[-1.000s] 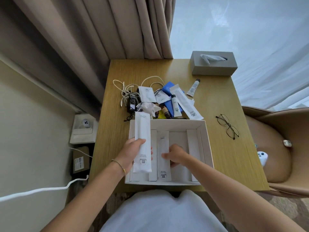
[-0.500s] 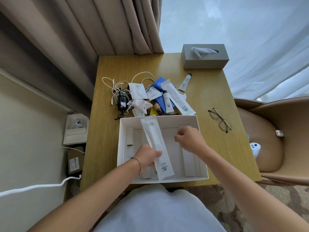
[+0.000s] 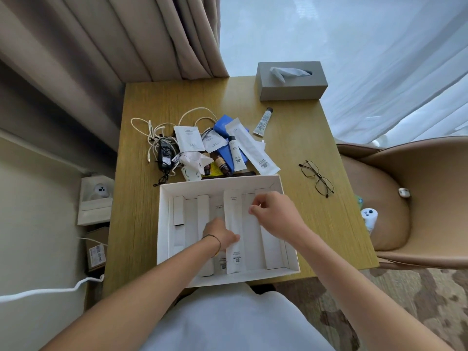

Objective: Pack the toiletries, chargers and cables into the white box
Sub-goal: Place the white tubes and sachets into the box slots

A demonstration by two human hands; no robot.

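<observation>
The white box (image 3: 165,224) lies open at the table's near edge, with cardboard dividers inside. A long white sachet (image 3: 234,224) lies lengthwise in the box's middle, next to another sachet (image 3: 219,262). My left hand (image 3: 220,235) grips the long sachet at its lower half. My right hand (image 3: 273,214) hovers over the box's right half, fingers curled near the sachet's upper edge, holding nothing I can see. Behind the box sits a pile: white cables (image 3: 154,130), a black charger (image 3: 164,154), flat sachets (image 3: 188,138), a blue packet (image 3: 222,125), small tubes and bottles (image 3: 235,155).
A loose tube (image 3: 263,121) and a grey tissue box (image 3: 291,81) stand at the table's far right. Glasses (image 3: 317,177) lie right of the box. A tan chair (image 3: 405,198) holding small white devices is at the right; curtains hang behind.
My left hand carried the long sachet from the box's left side into its middle and laid it flat. My right hand lifted off the box floor and moved right.
</observation>
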